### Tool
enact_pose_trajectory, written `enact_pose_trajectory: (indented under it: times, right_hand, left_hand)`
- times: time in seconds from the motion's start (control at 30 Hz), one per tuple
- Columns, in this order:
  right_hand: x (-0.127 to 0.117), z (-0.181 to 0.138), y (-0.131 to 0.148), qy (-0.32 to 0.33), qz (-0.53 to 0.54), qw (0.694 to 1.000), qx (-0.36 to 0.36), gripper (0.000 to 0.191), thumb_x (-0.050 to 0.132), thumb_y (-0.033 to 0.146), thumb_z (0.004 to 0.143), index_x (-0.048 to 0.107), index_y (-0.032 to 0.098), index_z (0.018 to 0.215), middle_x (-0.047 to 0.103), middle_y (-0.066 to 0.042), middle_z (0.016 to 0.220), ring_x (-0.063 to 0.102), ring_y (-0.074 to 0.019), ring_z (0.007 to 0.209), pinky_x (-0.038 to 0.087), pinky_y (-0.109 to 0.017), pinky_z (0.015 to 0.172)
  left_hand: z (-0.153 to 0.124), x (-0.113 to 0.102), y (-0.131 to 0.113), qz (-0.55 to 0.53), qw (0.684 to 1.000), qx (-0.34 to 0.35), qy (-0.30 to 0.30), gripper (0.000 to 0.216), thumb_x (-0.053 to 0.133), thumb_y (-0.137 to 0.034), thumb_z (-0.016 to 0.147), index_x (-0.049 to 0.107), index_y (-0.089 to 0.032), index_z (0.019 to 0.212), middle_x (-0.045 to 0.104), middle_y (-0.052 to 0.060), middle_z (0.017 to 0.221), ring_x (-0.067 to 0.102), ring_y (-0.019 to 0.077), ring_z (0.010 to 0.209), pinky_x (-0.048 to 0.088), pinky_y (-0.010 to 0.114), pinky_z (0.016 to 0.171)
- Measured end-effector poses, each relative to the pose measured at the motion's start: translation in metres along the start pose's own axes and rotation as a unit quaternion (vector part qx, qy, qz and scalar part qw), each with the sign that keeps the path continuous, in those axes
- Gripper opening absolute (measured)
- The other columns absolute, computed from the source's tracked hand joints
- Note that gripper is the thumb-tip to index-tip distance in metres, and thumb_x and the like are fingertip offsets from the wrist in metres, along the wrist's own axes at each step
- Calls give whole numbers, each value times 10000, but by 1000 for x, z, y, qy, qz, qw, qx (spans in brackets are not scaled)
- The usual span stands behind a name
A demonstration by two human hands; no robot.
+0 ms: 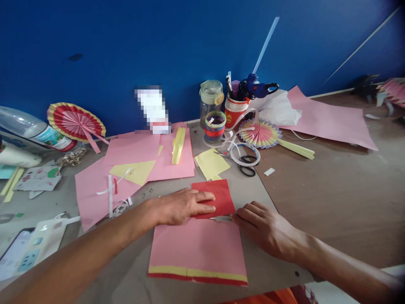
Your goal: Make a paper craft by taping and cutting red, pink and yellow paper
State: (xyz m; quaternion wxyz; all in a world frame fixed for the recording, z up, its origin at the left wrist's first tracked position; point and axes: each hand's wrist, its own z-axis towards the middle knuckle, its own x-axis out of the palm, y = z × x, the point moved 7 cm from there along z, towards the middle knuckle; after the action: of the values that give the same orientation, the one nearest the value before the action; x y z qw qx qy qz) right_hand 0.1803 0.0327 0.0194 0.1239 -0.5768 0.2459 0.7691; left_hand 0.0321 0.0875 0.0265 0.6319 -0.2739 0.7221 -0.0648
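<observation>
My left hand [182, 204] lies flat, with its fingers stretched over a red sheet of paper [223, 196]. Just below that sheet is a pink sheet [196, 245], edged along its near side with a yellow strip and a red strip. My right hand [265, 226] is closed beside the right edges of both sheets. From its fingertips a slim, pale, blade-like tool [221, 218] points left along the red sheet's lower edge; the rest of it is hidden in the hand.
Black-handled scissors [247, 170] lie under a tape roll [245, 154], near a yellow paper piece [212, 164]. Behind stand a red paper cup [236, 113] and a lidded jar [211, 95]. Pink sheets [133, 147], a folded paper fan [76, 121] and a plastic bottle [38, 128] are at left.
</observation>
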Motion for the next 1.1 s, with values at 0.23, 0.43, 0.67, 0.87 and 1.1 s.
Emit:
enact_pose_trajectory:
  times: [0.23, 0.43, 0.67, 0.87, 1.1]
  right_hand:
    - [2, 3, 6, -26, -1, 1000, 6, 246, 376, 109, 927, 580, 79, 1060, 576, -101, 826, 469, -193, 708, 386, -346, 652]
    - [3, 6, 10, -42, -13, 999, 14, 260, 367, 84, 919, 590, 85, 1051, 570, -95, 811, 462, -189, 690, 380, -344, 640]
    - [5, 8, 12, -39, -16, 999, 21, 234, 385, 79, 910, 592, 84, 1019, 566, -91, 801, 440, -189, 674, 367, -345, 623]
    - [6, 4, 15, -40, -9, 999, 17, 255, 366, 108, 925, 580, 78, 1059, 572, -100, 813, 450, -194, 685, 382, -349, 627]
    - [1, -1, 32, -25, 75, 996, -30, 315, 306, 148, 940, 571, 79, 1096, 596, -114, 837, 483, -198, 706, 405, -351, 641]
  left_hand:
    - [1, -1, -1, 5, 1000, 3, -10, 539, 442, 11, 801, 535, -247, 1266, 477, 94, 1383, 566, 232, 1079, 440, 340, 904]
    - [1, 3, 0, 8, 1000, -10, 14, 555, 451, 4, 803, 513, -243, 1296, 445, 77, 1414, 555, 232, 1081, 438, 341, 912]
    - [1, 2, 1, 4, 1000, -11, 5, 562, 463, 2, 796, 521, -252, 1294, 445, 81, 1425, 545, 235, 1123, 434, 343, 936]
    - [0, 1, 2, -8, 1000, -10, -2, 567, 462, 17, 790, 536, -250, 1284, 460, 96, 1417, 566, 242, 1108, 455, 365, 927]
    - [-1, 1, 3, -31, 999, -16, -10, 578, 478, 10, 793, 532, -266, 1298, 467, 94, 1418, 547, 255, 1173, 449, 374, 967]
